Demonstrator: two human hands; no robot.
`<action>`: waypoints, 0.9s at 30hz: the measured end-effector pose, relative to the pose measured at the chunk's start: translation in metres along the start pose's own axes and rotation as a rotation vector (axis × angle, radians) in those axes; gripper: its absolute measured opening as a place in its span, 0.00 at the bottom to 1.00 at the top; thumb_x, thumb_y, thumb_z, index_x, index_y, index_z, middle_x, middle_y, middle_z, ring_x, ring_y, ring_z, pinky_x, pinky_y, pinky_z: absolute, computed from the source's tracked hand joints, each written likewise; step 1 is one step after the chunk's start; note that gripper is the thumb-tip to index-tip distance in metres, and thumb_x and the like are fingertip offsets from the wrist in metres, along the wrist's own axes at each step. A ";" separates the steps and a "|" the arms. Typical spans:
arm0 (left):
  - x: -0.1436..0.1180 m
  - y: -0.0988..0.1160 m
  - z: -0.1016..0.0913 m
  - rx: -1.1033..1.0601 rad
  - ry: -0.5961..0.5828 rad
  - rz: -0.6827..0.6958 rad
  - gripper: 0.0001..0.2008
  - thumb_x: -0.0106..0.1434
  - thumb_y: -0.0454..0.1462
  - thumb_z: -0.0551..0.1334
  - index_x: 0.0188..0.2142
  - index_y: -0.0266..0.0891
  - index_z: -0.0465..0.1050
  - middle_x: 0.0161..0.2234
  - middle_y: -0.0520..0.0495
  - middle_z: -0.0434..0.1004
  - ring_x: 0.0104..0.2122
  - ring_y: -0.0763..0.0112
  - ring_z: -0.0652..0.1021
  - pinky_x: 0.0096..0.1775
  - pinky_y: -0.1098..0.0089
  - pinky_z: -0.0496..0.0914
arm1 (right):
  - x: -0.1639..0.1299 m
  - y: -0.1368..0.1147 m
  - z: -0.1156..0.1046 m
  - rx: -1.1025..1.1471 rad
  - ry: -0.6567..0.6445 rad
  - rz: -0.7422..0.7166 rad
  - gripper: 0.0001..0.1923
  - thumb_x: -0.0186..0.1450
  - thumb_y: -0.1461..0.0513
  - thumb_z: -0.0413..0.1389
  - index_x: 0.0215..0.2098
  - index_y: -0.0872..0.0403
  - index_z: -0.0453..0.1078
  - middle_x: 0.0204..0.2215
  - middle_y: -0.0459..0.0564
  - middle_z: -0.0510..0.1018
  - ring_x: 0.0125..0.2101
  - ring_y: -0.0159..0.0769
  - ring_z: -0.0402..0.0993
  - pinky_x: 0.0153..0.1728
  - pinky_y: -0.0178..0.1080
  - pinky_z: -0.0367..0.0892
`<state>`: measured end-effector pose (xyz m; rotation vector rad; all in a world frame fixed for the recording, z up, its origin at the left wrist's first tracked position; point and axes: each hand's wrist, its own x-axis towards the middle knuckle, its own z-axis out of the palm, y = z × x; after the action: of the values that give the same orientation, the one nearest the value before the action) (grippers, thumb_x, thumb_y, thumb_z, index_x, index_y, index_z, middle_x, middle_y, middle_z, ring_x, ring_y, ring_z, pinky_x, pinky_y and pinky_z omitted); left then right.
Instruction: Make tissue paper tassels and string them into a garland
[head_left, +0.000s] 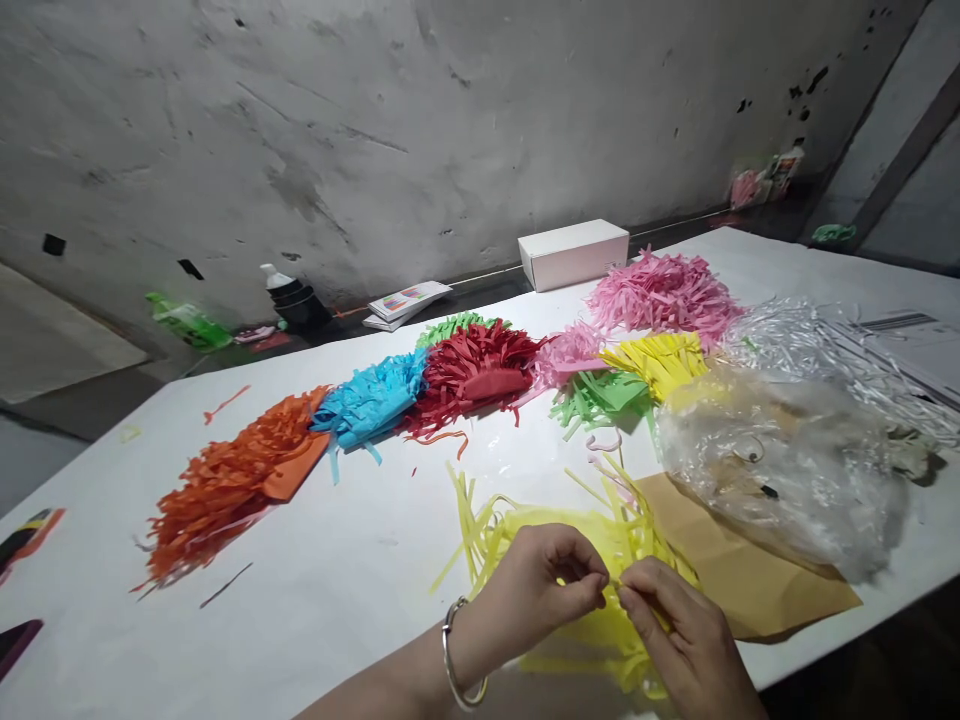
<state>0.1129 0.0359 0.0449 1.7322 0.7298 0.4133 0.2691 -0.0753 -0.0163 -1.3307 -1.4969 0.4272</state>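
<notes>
Our left hand (551,575) closes its fingertips; our right hand (679,620) pinches yellow fringed paper (600,640).
It lies loose on our worktop (330,590), apparently cut but ungathered; the orange bundle (240,475) looks finished.

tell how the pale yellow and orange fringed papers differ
The pale yellow fringed paper is at the left hand and right hand; the orange fringed paper lies clear of both. The yellow one looks thin and loosely spread, the orange one densely bunched. Both have narrow cut strips.
</notes>
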 end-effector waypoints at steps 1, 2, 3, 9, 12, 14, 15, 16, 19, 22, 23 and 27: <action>0.000 -0.001 0.000 0.017 0.000 0.012 0.05 0.56 0.29 0.63 0.30 0.35 0.78 0.24 0.48 0.81 0.25 0.71 0.80 0.29 0.76 0.71 | 0.000 0.000 0.000 -0.002 -0.007 0.004 0.06 0.72 0.64 0.51 0.37 0.49 0.66 0.29 0.43 0.73 0.31 0.30 0.74 0.33 0.29 0.69; -0.001 -0.001 -0.001 0.045 0.002 0.034 0.05 0.56 0.29 0.63 0.30 0.35 0.79 0.25 0.47 0.81 0.25 0.71 0.80 0.29 0.76 0.71 | 0.000 0.000 0.000 -0.003 -0.010 0.007 0.06 0.72 0.64 0.51 0.37 0.49 0.66 0.29 0.43 0.73 0.30 0.30 0.74 0.33 0.29 0.69; -0.001 -0.001 -0.001 0.081 0.004 0.064 0.06 0.56 0.28 0.63 0.30 0.35 0.79 0.25 0.47 0.81 0.25 0.72 0.80 0.29 0.76 0.71 | 0.000 0.000 0.000 -0.006 -0.011 0.014 0.06 0.72 0.63 0.51 0.36 0.49 0.66 0.29 0.43 0.73 0.30 0.30 0.73 0.33 0.29 0.69; -0.005 0.000 -0.001 0.287 0.027 0.272 0.08 0.59 0.28 0.61 0.31 0.37 0.78 0.26 0.48 0.79 0.25 0.74 0.77 0.30 0.77 0.69 | 0.001 -0.002 0.001 -0.047 -0.013 0.020 0.07 0.72 0.63 0.49 0.36 0.50 0.66 0.29 0.44 0.73 0.30 0.30 0.74 0.32 0.29 0.69; -0.004 -0.003 0.003 0.327 0.073 0.289 0.08 0.56 0.26 0.59 0.30 0.37 0.76 0.25 0.49 0.77 0.25 0.73 0.76 0.29 0.77 0.69 | 0.002 -0.001 0.001 -0.081 -0.025 -0.034 0.06 0.71 0.65 0.50 0.37 0.50 0.66 0.29 0.44 0.75 0.30 0.30 0.75 0.33 0.30 0.71; -0.004 -0.005 0.006 0.335 0.112 0.290 0.08 0.54 0.26 0.59 0.29 0.37 0.75 0.24 0.49 0.76 0.24 0.73 0.75 0.28 0.77 0.68 | 0.002 -0.001 0.000 -0.109 -0.010 -0.054 0.06 0.71 0.65 0.51 0.37 0.50 0.67 0.29 0.45 0.75 0.30 0.31 0.76 0.33 0.31 0.72; -0.003 -0.006 0.007 0.335 0.128 0.296 0.08 0.53 0.25 0.59 0.29 0.37 0.74 0.24 0.50 0.76 0.24 0.74 0.75 0.27 0.77 0.68 | 0.003 0.000 0.000 -0.127 0.008 -0.061 0.05 0.70 0.65 0.52 0.37 0.50 0.67 0.29 0.45 0.76 0.31 0.31 0.77 0.33 0.31 0.72; -0.003 -0.006 0.008 0.334 0.142 0.304 0.08 0.53 0.25 0.59 0.28 0.37 0.74 0.24 0.50 0.75 0.23 0.74 0.75 0.27 0.77 0.67 | 0.003 0.000 0.000 -0.148 0.034 -0.066 0.03 0.70 0.64 0.53 0.38 0.50 0.68 0.30 0.46 0.77 0.31 0.32 0.78 0.33 0.31 0.73; -0.004 -0.006 0.010 0.332 0.155 0.321 0.08 0.53 0.25 0.59 0.28 0.37 0.73 0.24 0.49 0.76 0.24 0.74 0.75 0.27 0.77 0.68 | 0.006 -0.002 0.000 -0.188 0.081 -0.114 0.06 0.69 0.63 0.55 0.45 0.50 0.69 0.34 0.49 0.80 0.35 0.35 0.80 0.36 0.33 0.75; -0.005 -0.007 0.012 0.345 0.165 0.335 0.08 0.53 0.25 0.59 0.29 0.37 0.73 0.24 0.49 0.76 0.24 0.74 0.76 0.28 0.77 0.68 | 0.011 -0.006 0.002 -0.176 0.086 -0.163 0.06 0.71 0.65 0.53 0.43 0.50 0.69 0.32 0.48 0.80 0.33 0.33 0.79 0.35 0.33 0.74; -0.005 -0.007 0.012 0.355 0.171 0.343 0.08 0.53 0.25 0.59 0.29 0.37 0.73 0.24 0.50 0.75 0.24 0.74 0.76 0.28 0.77 0.68 | 0.012 -0.008 0.003 -0.181 0.090 -0.170 0.06 0.71 0.66 0.52 0.42 0.50 0.69 0.31 0.47 0.79 0.32 0.33 0.78 0.34 0.34 0.73; -0.004 -0.011 0.012 0.393 0.179 0.386 0.08 0.52 0.25 0.58 0.29 0.37 0.72 0.25 0.49 0.74 0.23 0.75 0.74 0.25 0.78 0.66 | 0.016 -0.011 0.006 -0.265 0.152 -0.208 0.06 0.69 0.68 0.53 0.38 0.50 0.67 0.27 0.45 0.77 0.31 0.34 0.77 0.39 0.39 0.72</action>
<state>0.1145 0.0257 0.0309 2.2401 0.6288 0.7341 0.2608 -0.0624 -0.0032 -1.3597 -1.5818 -0.0071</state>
